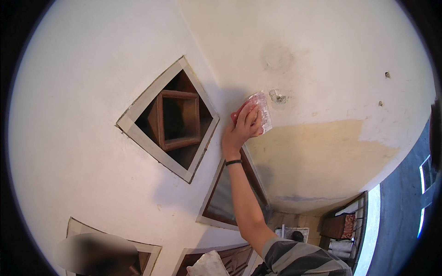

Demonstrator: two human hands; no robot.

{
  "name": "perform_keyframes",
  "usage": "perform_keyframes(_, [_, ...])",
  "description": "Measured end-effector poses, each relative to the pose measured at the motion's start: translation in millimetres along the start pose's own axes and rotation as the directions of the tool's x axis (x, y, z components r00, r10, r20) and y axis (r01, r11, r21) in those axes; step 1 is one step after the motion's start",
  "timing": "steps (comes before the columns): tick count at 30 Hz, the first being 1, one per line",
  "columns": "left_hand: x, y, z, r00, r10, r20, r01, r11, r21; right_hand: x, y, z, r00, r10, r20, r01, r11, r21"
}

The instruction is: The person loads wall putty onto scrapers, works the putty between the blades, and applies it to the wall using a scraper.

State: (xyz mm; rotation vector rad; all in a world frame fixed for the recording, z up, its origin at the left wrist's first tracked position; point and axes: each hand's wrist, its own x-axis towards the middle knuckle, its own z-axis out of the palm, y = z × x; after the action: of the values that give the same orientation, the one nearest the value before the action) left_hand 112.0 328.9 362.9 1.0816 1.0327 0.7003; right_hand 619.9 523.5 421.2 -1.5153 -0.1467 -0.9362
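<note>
The right hand (243, 122) has its fingers clamped on a white-smeared, red-handled float (265, 115) at the pale wall (331, 83), just left of 1 chipped spot (278, 96), above a beige patch (313, 158). A diamond-shaped window (179, 119) sits left. The left fingers' state cannot be told.

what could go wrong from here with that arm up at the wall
The right hand holds a white-smeared trowel beside a rough hole: its edge might catch there. Loose white material could also drop onto the bare forearm or the window partly behind it.
</note>
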Motion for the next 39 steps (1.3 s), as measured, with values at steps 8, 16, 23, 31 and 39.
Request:
perform_keyframes(8, [-3.9,8.6,1.6,1.0,-0.007,0.009,0.007,1.0,-0.003,21.5,-15.4,-22.0,0.992,0.038,-0.121,-0.039,0.999,-0.005])
perform_keyframes(16, [-9.2,25.1,16.1,1.0,0.012,-0.008,-0.012,1.0,0.022,29.6,-18.2,-15.3,0.976,0.113,-0.185,-0.114,0.993,0.008])
perform_keyframes(23, [-7.3,28.7,19.1,1.0,-0.007,-0.03,0.009,0.999,0.054,21.9,-21.3,-7.7,0.985,0.105,-0.136,-0.11,0.994,-0.029])
perform_keyframes(31, [-6.1,26.5,16.3,0.998,-0.021,-0.067,0.022,0.999,0.028,22.6,-10.3,-8.7,0.986,0.109,-0.125,-0.12,0.989,-0.086])
perform_keyframes(39, [-4.9,44.6,30.5,0.996,-0.054,-0.069,0.055,0.998,0.008,7.7,4.0,-10.9,0.993,0.025,-0.115,-0.037,0.993,-0.108])
